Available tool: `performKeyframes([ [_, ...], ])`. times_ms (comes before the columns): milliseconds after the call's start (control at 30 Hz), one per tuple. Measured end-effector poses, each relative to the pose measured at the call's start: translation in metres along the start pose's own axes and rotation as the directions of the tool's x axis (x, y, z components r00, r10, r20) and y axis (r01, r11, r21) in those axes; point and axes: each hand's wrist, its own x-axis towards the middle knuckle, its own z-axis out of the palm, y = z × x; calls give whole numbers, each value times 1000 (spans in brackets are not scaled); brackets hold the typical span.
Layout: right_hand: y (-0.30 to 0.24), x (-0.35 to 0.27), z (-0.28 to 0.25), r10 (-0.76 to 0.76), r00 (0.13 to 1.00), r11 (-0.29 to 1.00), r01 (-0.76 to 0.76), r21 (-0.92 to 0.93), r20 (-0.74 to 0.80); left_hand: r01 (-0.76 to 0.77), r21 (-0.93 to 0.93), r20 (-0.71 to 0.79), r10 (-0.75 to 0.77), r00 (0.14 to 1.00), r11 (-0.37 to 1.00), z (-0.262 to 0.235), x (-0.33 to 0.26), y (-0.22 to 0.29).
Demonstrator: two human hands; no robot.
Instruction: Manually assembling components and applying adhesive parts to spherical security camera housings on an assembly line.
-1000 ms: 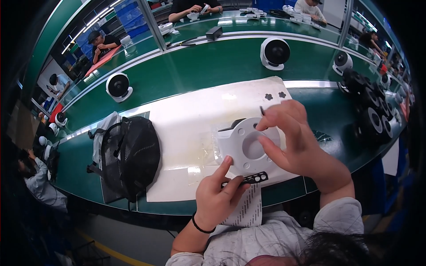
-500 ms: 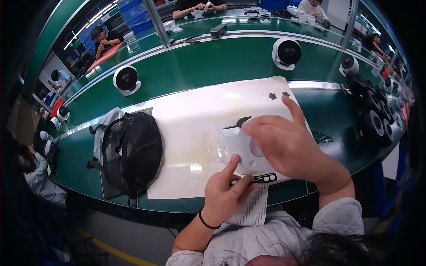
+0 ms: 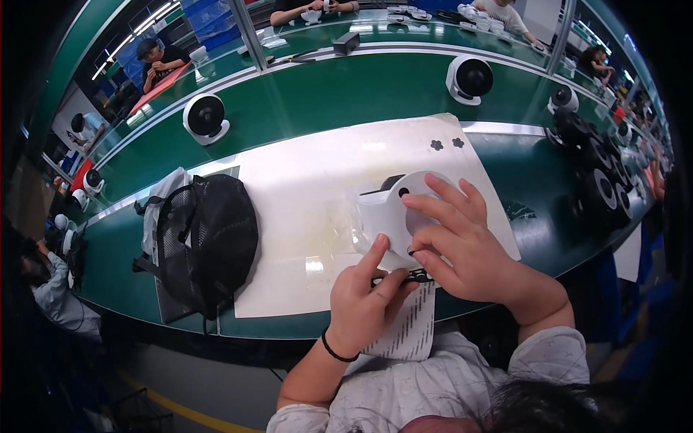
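Clearly, more open room leftward

Beside a bulging mesh bag (image 3: 213, 249), the smooth white sheet (image 3: 289, 202) lies bare until the rounded white part (image 3: 388, 225) near its front edge. Left hand (image 3: 357, 303) pinches a holed black strip (image 3: 420, 276); right hand (image 3: 469, 258), nearly closed, pinches a small dark piece (image 3: 411, 252).

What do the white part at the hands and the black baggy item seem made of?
White part: probably smooth, satin plastic, from its even, rounded surface. Black baggy item: likely dull fabric with mesh, from its folds and netting; fibre unclear.
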Motion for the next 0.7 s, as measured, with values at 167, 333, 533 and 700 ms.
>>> performKeyframes([
  [167,-10,-11,3,-153,984,915,106,-390,-91,-4,12,-9,4,1000,1000,-1,1,-4],
  [333,-20,-19,2,-192,980,859,144,-491,-49,2,0,-40,-2,999,1000,-3,0,-5],
  [533,-7,-38,13,-128,932,969,45,-243,-338,19,-30,-8,-20,1000,999,-10,-2,-6],
  [700,-13,-42,31,-175,954,972,128,-198,-242,-47,11,-54,47,997,999,-15,-6,-5],
])
